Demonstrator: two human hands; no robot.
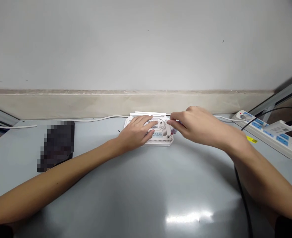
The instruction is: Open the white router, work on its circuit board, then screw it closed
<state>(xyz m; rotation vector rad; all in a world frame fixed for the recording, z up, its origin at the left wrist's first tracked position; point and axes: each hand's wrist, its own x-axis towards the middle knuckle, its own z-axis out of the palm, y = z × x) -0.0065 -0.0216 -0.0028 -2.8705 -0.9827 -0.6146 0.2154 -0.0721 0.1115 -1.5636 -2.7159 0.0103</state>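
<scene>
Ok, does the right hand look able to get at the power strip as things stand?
Probably yes, but not freely: the power strip lies nearby on that side, yet the right hand seems to hold a slim tool at the white device, and a black cable passes across the strip.

Your left arm (59, 178) extends from 8 o'clock, left wrist (117, 144) nearly straight; your left hand (134, 134) lies palm down, its fingers (149, 125) spread toward 2 o'clock. Your right arm (265, 172) extends from 4 o'clock, right wrist (235, 142) bent; your right hand (198, 124) points between 9 and 10 o'clock, thumb (178, 126) and forefinger (177, 115) pinched close
</scene>
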